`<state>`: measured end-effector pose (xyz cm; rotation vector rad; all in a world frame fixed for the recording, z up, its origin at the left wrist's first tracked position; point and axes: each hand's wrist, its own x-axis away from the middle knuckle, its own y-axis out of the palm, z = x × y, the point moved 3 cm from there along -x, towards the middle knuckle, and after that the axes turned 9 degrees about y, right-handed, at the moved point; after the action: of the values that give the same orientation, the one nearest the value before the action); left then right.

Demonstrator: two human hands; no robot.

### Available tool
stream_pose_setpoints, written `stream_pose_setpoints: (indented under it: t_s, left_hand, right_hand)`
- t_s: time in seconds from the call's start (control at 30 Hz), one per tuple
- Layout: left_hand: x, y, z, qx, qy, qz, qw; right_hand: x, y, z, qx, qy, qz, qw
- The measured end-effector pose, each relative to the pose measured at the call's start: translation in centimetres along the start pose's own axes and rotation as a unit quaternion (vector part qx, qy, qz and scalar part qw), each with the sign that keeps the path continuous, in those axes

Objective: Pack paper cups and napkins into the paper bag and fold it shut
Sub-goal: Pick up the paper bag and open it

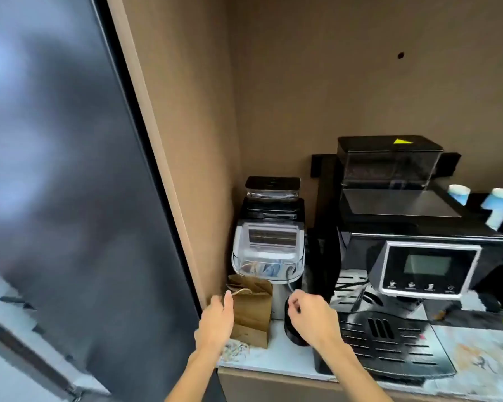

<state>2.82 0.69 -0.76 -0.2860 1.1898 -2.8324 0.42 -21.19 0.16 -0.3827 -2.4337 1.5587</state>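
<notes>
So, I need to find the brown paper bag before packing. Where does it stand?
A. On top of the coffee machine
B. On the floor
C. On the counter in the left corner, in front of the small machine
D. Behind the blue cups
C: the paper bag stands upright on the counter by the left wall, in front of the small machine, with the left hand at it.

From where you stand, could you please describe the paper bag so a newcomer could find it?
Start at the big coffee machine and look left past the smaller appliance into the counter's corner. The paper bag stands there upright, the only brown, creased thing among black machines.
</notes>
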Motion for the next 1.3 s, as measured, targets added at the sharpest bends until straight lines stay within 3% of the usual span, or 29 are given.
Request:
stream_pose_setpoints:
  t_s: [0.1, 0.23, 0.43, 0.53, 0.7, 0.8, 0.97, 1.13, 1.3]
  left_hand:
    - [-2.9, -0.1, -0.1, -0.028, -0.001, 0.004, 1.0]
    - [-6.1, 1.6, -0.3, -0.006, -0.014, -0.052, 0.999]
    - [-8.8, 3.9, -1.5, 0.167, -0.124, -0.122, 0.971]
    - [-9.6, 4.5, -1.7, 0.205, -0.134, -0.149, 0.958]
    - [-11.1, 6.4, -2.4, 0.24, -0.176, -0.133, 0.946]
    - [-11.7, 7.4, -2.9, 0.26, -0.17, -0.061, 0.948]
    - [-11.4, 7.5, -2.4, 0.255, -0.098, -0.02, 0.962]
    - [-9.6, 5.3, 0.1, 0.21, 0.053, -0.088, 0.972]
    - [-7.7, 3.1, 3.4, 0.19, 0.191, -0.151, 0.951]
  right_hand:
    - [-1.8, 0.8, -0.7, -0.02, -0.018, -0.019, 0.999]
    - [-3.0, 2.1, -1.3, -0.036, -0.01, -0.059, 0.998]
    - [-4.3, 3.6, -2.7, -0.082, 0.016, -0.11, 0.99]
    - [-4.4, 4.5, -3.5, -0.099, 0.03, -0.129, 0.986]
    - [-4.9, 5.4, -4.6, -0.129, 0.054, -0.134, 0.981]
    - [-4.8, 5.5, -4.8, -0.17, 0.064, -0.134, 0.974]
    - [-4.2, 3.8, -5.3, -0.22, 0.028, -0.113, 0.969]
    - [-3.0, 2.3, -6.7, -0.158, -0.031, -0.137, 0.977]
    - [-2.8, 0.0, -6.8, -0.101, -0.031, -0.08, 0.991]
